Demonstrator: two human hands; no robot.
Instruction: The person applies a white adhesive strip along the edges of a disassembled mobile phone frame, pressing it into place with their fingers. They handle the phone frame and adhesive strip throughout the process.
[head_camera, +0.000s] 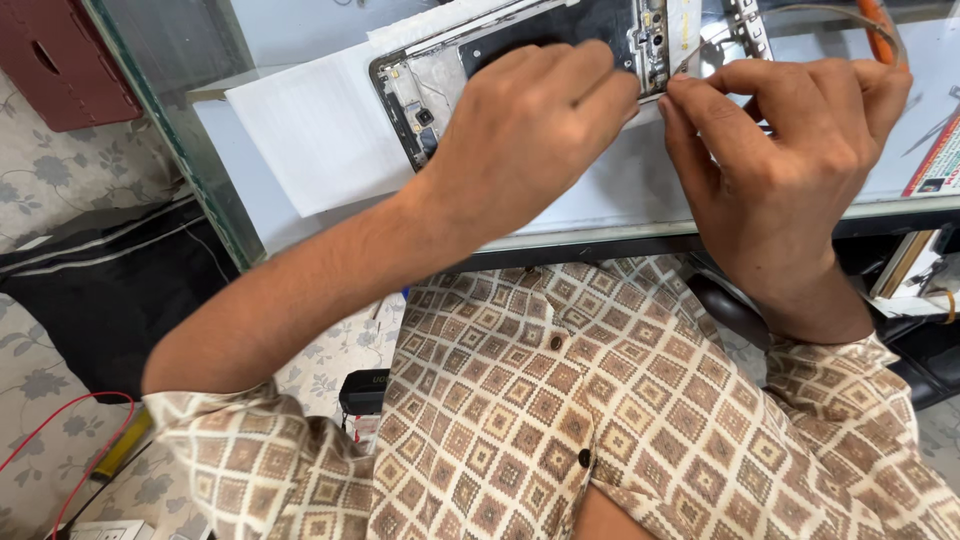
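Our left hand (530, 120) lay curled on the opened phone (520, 50), our right hand (790, 150) just beside it, fingers pinched together, white paper (310, 130) beneath.

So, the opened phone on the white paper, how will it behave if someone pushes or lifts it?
The opened phone looks flat and stiff, so it would probably slide with the white paper rather than roll or tip. With its back off and small parts bare, it is likely fragile. The left hand rests on it, the right hand works at its edge, which probably keeps it steady.
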